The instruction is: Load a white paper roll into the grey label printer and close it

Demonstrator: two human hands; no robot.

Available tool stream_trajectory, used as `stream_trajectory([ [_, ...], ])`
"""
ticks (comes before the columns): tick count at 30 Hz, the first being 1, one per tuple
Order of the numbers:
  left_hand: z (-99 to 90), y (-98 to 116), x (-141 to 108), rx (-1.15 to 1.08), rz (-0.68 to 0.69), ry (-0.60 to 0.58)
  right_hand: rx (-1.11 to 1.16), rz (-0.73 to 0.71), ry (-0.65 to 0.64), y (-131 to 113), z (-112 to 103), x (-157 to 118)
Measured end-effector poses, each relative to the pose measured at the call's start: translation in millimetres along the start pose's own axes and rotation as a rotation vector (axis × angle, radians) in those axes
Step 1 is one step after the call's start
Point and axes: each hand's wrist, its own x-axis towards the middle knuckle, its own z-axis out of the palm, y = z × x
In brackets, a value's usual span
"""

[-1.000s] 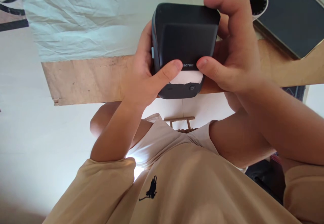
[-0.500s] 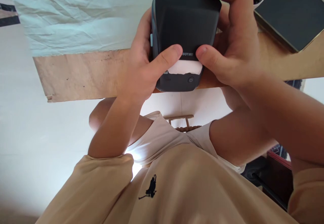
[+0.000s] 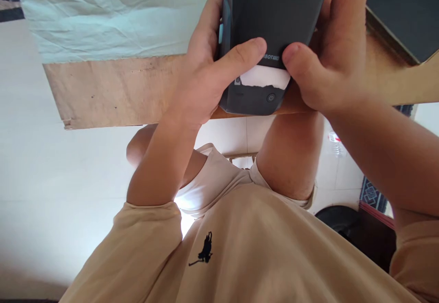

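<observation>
A dark label printer is held between both hands over the front edge of the wooden table. White paper with a torn edge sticks out of its slot, above a round power button. My left hand grips the left side, its thumb lying on the cover near the lettering. On the opposite side my right hand grips the printer, thumb pressed by the end of the lettering. The fingers behind the printer are partly hidden, and its top runs out of view.
A pale green cloth covers the table's left part; bare wood shows along the front edge. A dark flat tablet-like object lies at the right, beside a partly hidden white round thing. On the floor are a plastic bottle and a black round object.
Both hands and the printer have moved to the right and slightly up in view. My right leg has swung inward, uncovering the bottle on the floor.
</observation>
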Motion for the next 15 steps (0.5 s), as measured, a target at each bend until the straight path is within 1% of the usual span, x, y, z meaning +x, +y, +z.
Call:
stream_trajectory([
  [2,1.0,3,-2,-0.018,-0.029,0.000,-0.063,-0.017,0.008,-4,1,1],
  [3,2.5,5,-4,-0.039,-0.046,0.023,-0.098,-0.015,0.012,-7,2,2],
  [4,4.8,7,-6,-0.063,-0.073,0.070,-0.136,-0.003,0.013,-10,3,3],
  [7,13.8,11,-12,-0.168,-0.101,0.284,-0.195,0.036,0.041,-15,9,10],
  [9,17.8,11,-13,-0.207,-0.107,0.372,-0.186,0.024,0.071,-15,12,12],
  [11,18.3,10,-11,-0.194,-0.130,0.416,-0.181,-0.009,0.086,-12,12,12],
  [15,14.1,7,-6,-0.115,-0.169,0.451,-0.141,-0.064,0.087,-8,7,11],
])
